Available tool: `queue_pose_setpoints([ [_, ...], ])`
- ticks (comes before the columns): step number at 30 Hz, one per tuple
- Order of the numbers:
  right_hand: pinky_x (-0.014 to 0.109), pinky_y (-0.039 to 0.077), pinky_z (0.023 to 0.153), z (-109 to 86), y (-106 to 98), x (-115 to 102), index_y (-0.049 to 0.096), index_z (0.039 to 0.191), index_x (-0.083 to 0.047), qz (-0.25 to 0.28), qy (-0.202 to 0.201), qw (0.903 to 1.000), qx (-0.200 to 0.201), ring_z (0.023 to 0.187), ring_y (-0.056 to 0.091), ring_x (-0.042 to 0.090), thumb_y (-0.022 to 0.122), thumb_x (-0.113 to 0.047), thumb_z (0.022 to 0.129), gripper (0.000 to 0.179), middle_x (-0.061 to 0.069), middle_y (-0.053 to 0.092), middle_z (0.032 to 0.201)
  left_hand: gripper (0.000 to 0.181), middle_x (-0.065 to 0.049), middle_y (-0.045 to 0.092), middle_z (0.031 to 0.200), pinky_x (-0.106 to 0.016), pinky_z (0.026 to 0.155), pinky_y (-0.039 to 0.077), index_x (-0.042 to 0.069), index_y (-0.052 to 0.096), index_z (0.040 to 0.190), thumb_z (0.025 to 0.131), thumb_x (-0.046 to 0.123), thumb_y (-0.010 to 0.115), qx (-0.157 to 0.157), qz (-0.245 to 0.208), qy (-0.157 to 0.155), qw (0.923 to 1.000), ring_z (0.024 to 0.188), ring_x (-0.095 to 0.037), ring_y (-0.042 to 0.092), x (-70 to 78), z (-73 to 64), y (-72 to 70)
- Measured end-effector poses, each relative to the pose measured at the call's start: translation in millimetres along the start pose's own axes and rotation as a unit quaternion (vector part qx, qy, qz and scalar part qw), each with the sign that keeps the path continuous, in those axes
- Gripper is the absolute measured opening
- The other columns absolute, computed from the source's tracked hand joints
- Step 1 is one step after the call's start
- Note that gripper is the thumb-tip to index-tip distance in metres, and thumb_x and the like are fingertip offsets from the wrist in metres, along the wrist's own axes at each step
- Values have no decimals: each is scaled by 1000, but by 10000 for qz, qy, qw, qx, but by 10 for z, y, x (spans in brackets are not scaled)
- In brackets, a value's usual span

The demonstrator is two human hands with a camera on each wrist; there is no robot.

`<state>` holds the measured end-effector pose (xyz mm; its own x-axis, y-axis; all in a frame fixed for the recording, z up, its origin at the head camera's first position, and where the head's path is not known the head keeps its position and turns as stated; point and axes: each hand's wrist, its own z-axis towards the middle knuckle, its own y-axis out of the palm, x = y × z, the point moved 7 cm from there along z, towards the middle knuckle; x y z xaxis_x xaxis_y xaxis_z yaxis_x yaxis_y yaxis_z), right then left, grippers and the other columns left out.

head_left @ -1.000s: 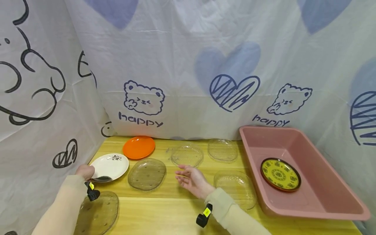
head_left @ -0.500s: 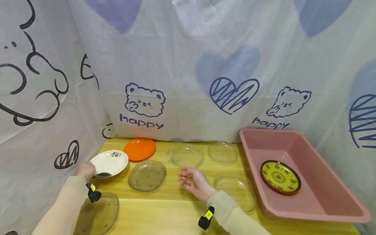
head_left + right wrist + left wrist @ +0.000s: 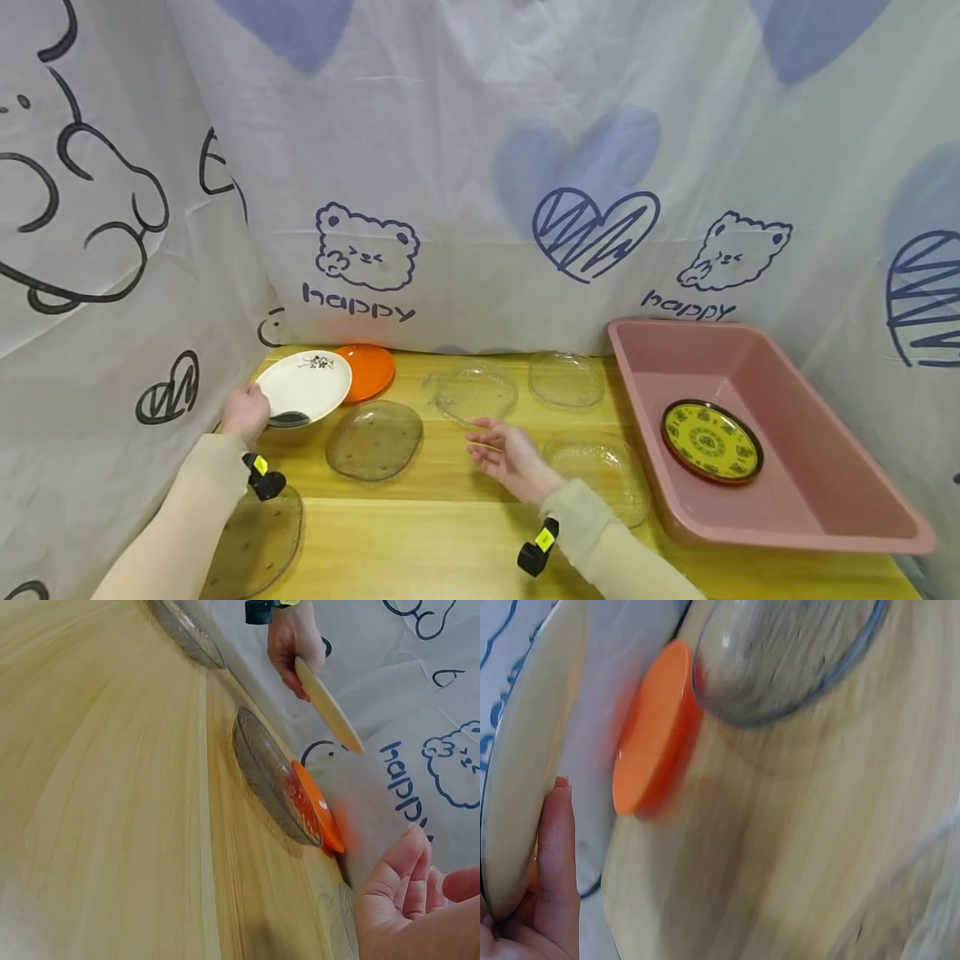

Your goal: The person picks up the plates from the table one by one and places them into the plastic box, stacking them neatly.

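My left hand [image 3: 246, 412] grips the rim of a white plate [image 3: 303, 385] with a small dark floral print and a dark patch along its near edge. In the left wrist view the plate [image 3: 532, 757] stands steeply, its underside toward the camera, fingers beneath it. The right wrist view shows it lifted off the table. Part of an orange plate [image 3: 369, 372] is covered by it in the head view. My right hand [image 3: 513, 460] hovers over the middle of the table, fingers loosely bent and holding nothing, near a clear glass plate [image 3: 476, 392].
A brownish glass plate [image 3: 375, 442] lies mid-left, another glass plate [image 3: 258, 546] under the left forearm. More clear plates lie at the back [image 3: 566, 379] and by the tub [image 3: 596, 475]. The pink tub [image 3: 817, 417] at right holds a yellow patterned plate [image 3: 711, 442].
My left hand has raised the white plate and carried it to the right, so it now overlaps the orange plate in view. The right hand has drifted slightly right, still holding nothing.
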<state>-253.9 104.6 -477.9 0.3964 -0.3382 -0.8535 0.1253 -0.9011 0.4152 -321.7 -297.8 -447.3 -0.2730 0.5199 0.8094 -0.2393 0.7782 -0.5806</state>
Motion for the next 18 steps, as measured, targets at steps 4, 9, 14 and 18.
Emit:
queue_pose_setpoints([
  [4,25,52,94,-2,-51,-20,34,150,4,-57,0,10000,76,101,58,18,38,-7,100,52,11,55,117,48,-33,47,114,-42,85,44,-17,47,117,108,19,16,-106,-213,-35,9997,107,-40,47,100,-37,120],
  [9,25,52,92,-5,-135,-12,38,147,4,-43,-44,9998,194,98,59,18,38,-5,98,50,11,57,115,55,-35,41,142,-54,111,37,-15,40,140,108,21,13,-486,-300,69,9983,128,-42,40,248,-126,311],
  [14,27,53,92,5,-219,-48,37,146,5,-205,-151,9993,264,96,61,17,39,-6,98,49,10,60,111,55,-34,43,144,-53,115,35,-15,41,140,109,22,15,-640,-478,299,9964,131,-39,41,462,-239,479],
  [18,30,54,96,18,-283,-81,37,146,4,-333,-197,9988,286,99,62,18,39,-7,99,48,12,61,115,49,-31,54,123,-44,101,44,-15,51,126,109,19,21,-540,-587,553,9953,116,-36,48,632,-325,603],
])
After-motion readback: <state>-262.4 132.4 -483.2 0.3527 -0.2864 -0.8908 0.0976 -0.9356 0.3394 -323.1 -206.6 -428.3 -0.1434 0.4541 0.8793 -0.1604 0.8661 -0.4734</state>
